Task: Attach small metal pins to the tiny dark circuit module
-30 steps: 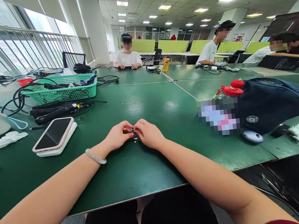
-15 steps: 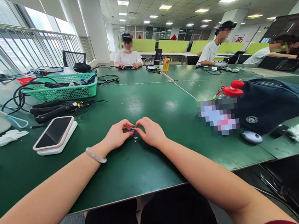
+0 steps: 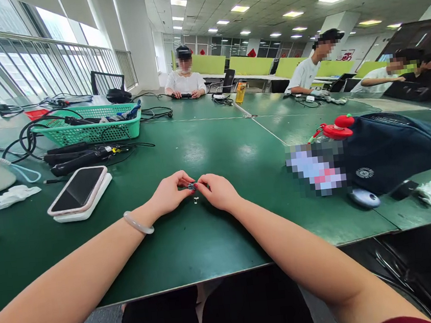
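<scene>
Between my hands is a small dark blue and silver piece [image 3: 191, 186], too small to name. My left hand [image 3: 170, 193] pinches it between thumb and fingertips, with a pale bangle [image 3: 138, 223] round that wrist. My right hand [image 3: 218, 191] is closed, thumb and forefinger together at the right side of the same piece; whether these fingertips also hold a separate part cannot be seen. Just below, a tiny white and silver bit [image 3: 196, 200] lies on the green table [image 3: 193, 246].
To the left are a phone on a white box [image 3: 80, 192], black cable-ended rods [image 3: 80, 159], a green basket [image 3: 89, 131] and a white crumpled tissue [image 3: 13, 196]. A dark blue bag [image 3: 395, 148], a red-lidded bottle [image 3: 337, 129] and a mouse [image 3: 364, 199] sit right. Several people sit beyond.
My right thumb and forefinger, spread apart half a second ago, have come together against the small piece. My left hand keeps its pinch. The tiny bit on the table stays put.
</scene>
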`<act>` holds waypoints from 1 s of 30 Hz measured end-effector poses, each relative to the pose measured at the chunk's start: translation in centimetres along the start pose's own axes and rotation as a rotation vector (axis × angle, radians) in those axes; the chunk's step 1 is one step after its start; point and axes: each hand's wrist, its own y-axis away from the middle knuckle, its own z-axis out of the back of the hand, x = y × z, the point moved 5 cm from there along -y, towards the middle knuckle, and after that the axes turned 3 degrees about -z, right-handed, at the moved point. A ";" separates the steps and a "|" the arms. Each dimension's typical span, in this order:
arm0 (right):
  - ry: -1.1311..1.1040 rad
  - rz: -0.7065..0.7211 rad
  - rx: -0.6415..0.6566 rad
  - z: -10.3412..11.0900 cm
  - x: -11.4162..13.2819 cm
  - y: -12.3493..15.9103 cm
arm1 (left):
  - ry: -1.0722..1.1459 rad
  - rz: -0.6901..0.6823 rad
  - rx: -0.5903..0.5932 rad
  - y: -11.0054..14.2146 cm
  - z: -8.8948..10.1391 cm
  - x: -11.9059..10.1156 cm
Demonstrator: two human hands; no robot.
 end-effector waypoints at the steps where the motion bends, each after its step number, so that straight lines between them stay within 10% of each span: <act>1: 0.004 0.000 0.008 0.1 -0.2 0.0 | -0.017 0.005 -0.008 0.0 0.1 0.0; 30: 0.433 0.181 0.238 -1.4 0.8 0.6 | -0.158 0.084 -0.072 -0.1 0.9 0.9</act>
